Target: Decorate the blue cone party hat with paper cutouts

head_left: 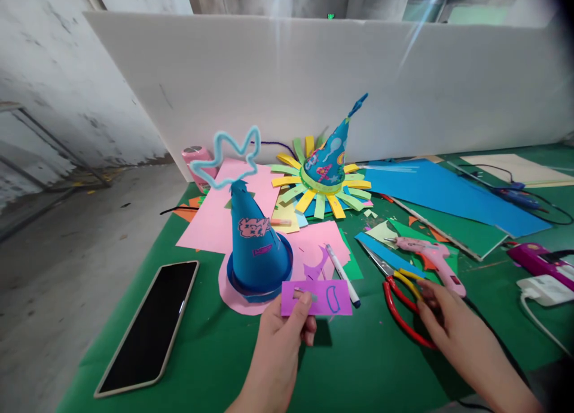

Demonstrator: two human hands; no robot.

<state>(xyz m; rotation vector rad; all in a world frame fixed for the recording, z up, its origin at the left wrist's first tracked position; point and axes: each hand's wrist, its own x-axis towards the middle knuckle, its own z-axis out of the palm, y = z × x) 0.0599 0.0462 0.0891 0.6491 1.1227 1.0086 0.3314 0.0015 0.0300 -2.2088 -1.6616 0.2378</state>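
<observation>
My left hand (287, 329) pinches a purple paper piece (320, 305) with a curved blue outline drawn at its right end and a cut-out near the thumb. On the right, my right hand (448, 317) has its fingers curled on the handle of red-handled scissors (394, 302), whose blades point up and left. Behind the paper stands a blue cone hat (251, 239) with a brim, a pink cloud-like sticker, a small purple piece and a light-blue fuzzy star on top. A white marker (343, 275) lies between the hat and the scissors.
A pink glue gun (426, 248) lies just beyond the scissors, its cord running under my right arm. A phone (147, 329) lies at the left edge. A patterned cone hat (329, 156) with yellow-green paper strips stands at the back, near blue sheets (448, 189) and a white board (314, 78).
</observation>
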